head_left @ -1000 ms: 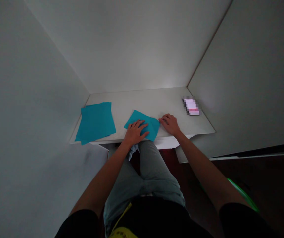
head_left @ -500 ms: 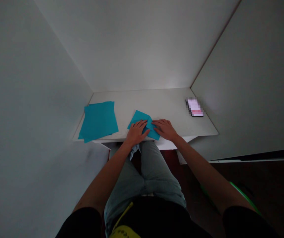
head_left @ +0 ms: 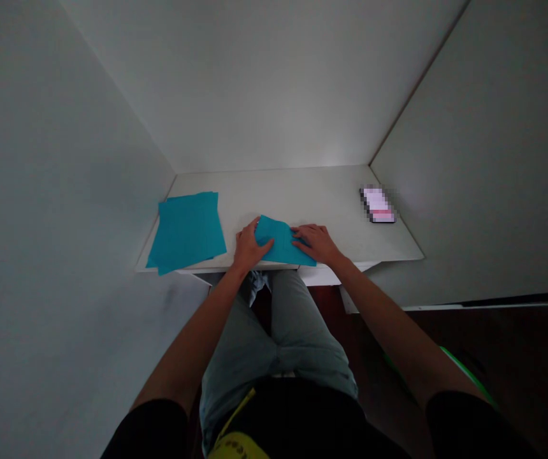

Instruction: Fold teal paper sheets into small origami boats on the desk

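Note:
A folded piece of blue paper (head_left: pixel 281 242) lies at the table's front edge, between my two hands. My left hand (head_left: pixel 249 245) holds its left end, the thumb over the lower part and the fingers at the upper left edge. On the right end rest the outstretched fingertips of my right hand (head_left: pixel 318 243), which is open and mostly flat. The underside of the folded paper is hidden.
To the left, a loose stack of blue paper sheets (head_left: pixel 188 233) slightly overhangs the front edge of the white table (head_left: pixel 250 191). A phone (head_left: pixel 378 204) with a lit, blurred screen lies at the right. Walls enclose the table at the back and both sides.
The folded paper has been turned or flipped and now shows a plain, wider face. My left hand has moved left, from on top of the paper to its left edge. My right hand stays near the right end.

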Demonstrator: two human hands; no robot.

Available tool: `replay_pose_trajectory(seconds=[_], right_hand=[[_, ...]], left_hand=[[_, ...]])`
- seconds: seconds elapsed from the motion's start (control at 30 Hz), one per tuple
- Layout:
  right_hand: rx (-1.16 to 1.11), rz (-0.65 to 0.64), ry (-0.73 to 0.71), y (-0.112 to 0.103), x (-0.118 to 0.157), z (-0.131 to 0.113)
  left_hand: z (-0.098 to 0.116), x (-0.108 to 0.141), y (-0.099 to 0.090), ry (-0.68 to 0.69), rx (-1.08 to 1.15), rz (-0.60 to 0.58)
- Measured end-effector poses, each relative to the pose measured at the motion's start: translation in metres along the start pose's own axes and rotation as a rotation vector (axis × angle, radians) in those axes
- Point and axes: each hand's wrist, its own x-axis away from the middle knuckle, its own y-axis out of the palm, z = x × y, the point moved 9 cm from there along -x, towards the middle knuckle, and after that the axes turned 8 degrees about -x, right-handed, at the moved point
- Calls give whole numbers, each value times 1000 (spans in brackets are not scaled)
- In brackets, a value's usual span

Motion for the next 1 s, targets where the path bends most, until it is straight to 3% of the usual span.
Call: replay_pose_trajectory(seconds=[0.17, 0.27, 0.57, 0.83, 1.0], right_hand=[[50, 10, -38, -4, -8, 0], [91, -23, -45, -6, -8, -3], [90, -118, -116, -6, 26, -16], [125, -276, -110, -5, 11, -14], [88, -302, -118, -6, 4, -12]], left_hand=[[34, 18, 12, 350, 14, -214], [44, 26, 14, 443, -37, -286], [38, 33, 4, 421, 86, -314], [33, 27, 6, 378, 91, -390], [34, 16, 5, 360, 108, -468]])
